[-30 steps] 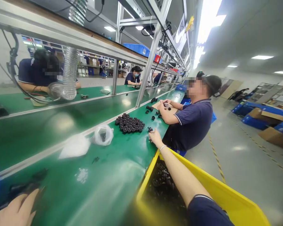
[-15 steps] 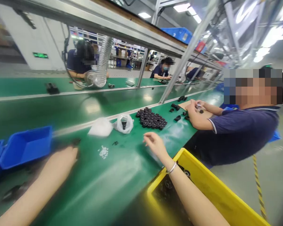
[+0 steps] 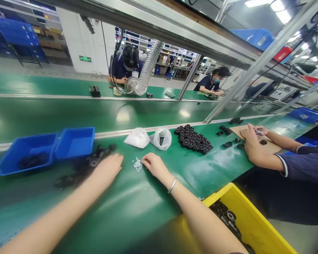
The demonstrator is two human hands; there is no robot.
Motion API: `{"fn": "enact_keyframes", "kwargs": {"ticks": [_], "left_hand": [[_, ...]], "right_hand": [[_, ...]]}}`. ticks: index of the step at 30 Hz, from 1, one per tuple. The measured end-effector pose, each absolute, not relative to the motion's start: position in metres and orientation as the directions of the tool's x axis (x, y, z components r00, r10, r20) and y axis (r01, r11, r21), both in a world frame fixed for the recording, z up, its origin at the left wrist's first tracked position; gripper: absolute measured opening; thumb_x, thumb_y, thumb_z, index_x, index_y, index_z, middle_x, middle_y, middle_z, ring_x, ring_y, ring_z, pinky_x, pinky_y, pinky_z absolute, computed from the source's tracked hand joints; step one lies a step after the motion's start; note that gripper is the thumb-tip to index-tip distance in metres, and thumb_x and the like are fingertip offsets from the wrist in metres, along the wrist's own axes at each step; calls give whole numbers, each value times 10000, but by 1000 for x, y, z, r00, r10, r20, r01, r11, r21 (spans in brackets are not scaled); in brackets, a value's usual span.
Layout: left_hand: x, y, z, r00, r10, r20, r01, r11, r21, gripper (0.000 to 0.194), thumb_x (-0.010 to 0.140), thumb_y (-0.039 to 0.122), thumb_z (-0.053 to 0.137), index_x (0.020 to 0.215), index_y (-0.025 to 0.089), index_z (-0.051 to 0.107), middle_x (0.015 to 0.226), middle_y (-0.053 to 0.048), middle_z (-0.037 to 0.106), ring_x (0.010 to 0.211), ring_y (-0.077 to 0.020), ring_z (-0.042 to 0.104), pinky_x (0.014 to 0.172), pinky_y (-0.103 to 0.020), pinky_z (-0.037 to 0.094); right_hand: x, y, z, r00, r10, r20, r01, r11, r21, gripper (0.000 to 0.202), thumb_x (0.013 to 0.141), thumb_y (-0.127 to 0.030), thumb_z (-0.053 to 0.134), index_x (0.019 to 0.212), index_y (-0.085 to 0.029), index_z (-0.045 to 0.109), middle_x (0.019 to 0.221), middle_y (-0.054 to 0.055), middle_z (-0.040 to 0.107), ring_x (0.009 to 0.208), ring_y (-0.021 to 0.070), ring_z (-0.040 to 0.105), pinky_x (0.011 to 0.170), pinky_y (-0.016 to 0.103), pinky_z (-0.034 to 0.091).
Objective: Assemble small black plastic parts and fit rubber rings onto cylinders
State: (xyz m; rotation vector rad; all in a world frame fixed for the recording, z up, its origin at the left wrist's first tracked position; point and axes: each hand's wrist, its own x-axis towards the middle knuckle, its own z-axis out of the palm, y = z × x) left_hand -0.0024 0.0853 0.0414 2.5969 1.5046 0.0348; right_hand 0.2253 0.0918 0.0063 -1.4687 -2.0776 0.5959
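My right hand (image 3: 155, 165) reaches the edge of a small pile of white pieces (image 3: 137, 164) on the green work surface. Its thumb and forefinger are drawn together at the pile; whether a piece is between them is too small to see. My left hand (image 3: 110, 168) is just left of the pile, back upward and fingers curled under, hiding anything in them. Beside it on the left lie black parts (image 3: 100, 153), one with a round ring, partly covered by my hand and blurred.
Two blue bins (image 3: 75, 143) stand at left. Behind the pile are a white bag (image 3: 137, 138), an open plastic bag (image 3: 166, 139) and grouped black round parts (image 3: 193, 140). A yellow crate (image 3: 250, 220) is at lower right. A co-worker's hands (image 3: 251, 139) work at right.
My right hand has come leftward and down to the white pieces. My left hand has moved right, closer to the pile. The view has turned left, bringing both blue bins further in.
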Motion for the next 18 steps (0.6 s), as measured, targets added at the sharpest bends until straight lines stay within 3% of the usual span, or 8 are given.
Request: {"fn": "enact_keyframes", "kwargs": {"ticks": [3,6,11,13,15,16,18], "left_hand": [[-2,87,46,463,885,-57,876,-446,182,185,868,152,474,973,103,617,946,-142,582,771,-249,621,708,-359,487],[-7,77,54,452,891,-42,867,-427,258,183,853,190,510,995,145,617,956,-105,574,766,-215,618,715,-325,488],[-20,45,71,465,883,69,565,-356,744,255,824,274,552,1069,236,609,1039,-51,584,728,-145,566,697,-263,478],[-22,33,73,423,906,-10,399,-177,900,262,788,264,594,1045,225,627,988,-46,592,665,-127,525,647,-261,456],[-21,23,72,432,882,-188,181,120,976,290,777,256,625,1061,195,626,852,-26,588,614,-107,485,600,-243,421],[-21,19,69,463,843,-273,42,287,957,302,781,255,635,1073,176,624,792,-13,572,602,-97,472,578,-229,402],[-19,11,63,539,760,-364,-227,547,806,296,799,264,643,1068,139,633,746,-3,549,583,-76,449,533,-201,365]], "right_hand": [[225,91,4,-262,951,167,733,308,-607,89,866,-172,600,783,-162,634,723,-2,580,644,118,542,676,252,434],[226,90,3,-264,949,172,738,313,-598,100,876,-199,589,794,-167,638,735,5,587,673,132,548,671,257,432],[227,89,2,-294,937,189,718,347,-603,126,889,-236,569,801,-183,640,761,17,591,717,153,551,691,276,436],[227,89,1,-301,933,196,703,356,-615,145,893,-256,559,794,-186,638,757,22,589,726,161,548,707,290,441],[227,90,-1,-294,934,202,688,354,-634,161,889,-280,558,784,-186,636,759,31,590,738,171,548,716,301,447],[227,91,-2,-287,936,203,679,348,-647,167,882,-292,563,776,-186,635,755,34,590,735,173,549,713,303,451],[227,91,-1,-264,945,191,657,321,-682,187,869,-322,576,758,-182,633,715,27,585,676,163,549,665,292,460]]}}
